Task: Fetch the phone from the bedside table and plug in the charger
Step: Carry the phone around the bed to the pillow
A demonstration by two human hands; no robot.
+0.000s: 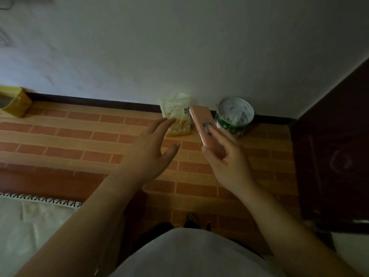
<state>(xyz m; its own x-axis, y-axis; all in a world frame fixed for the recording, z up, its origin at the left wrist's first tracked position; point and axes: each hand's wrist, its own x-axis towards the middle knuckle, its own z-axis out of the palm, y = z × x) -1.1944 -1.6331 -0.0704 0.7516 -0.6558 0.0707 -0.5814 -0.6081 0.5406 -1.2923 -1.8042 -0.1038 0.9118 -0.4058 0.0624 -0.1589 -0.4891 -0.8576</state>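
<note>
A pink phone (201, 120) is held up in my right hand (227, 160), back side toward me, tilted with its top end pointing up and left. My fingers wrap its lower end and one fingertip rests on a dark sticker on its back. My left hand (151, 150) hovers just left of it with fingers spread, holding nothing, a short gap from the phone. No charger or cable shows in this view. The bedside table cannot be made out with certainty.
Below is a brick-pattern floor (79, 136) meeting a white wall. A yellow-white snack packet (176, 114) and a green-white bucket (233, 116) stand by the skirting. A dark wooden cabinet (331, 152) is at right, a yellow box (14, 102) at far left, a pale rug (30, 220) at lower left.
</note>
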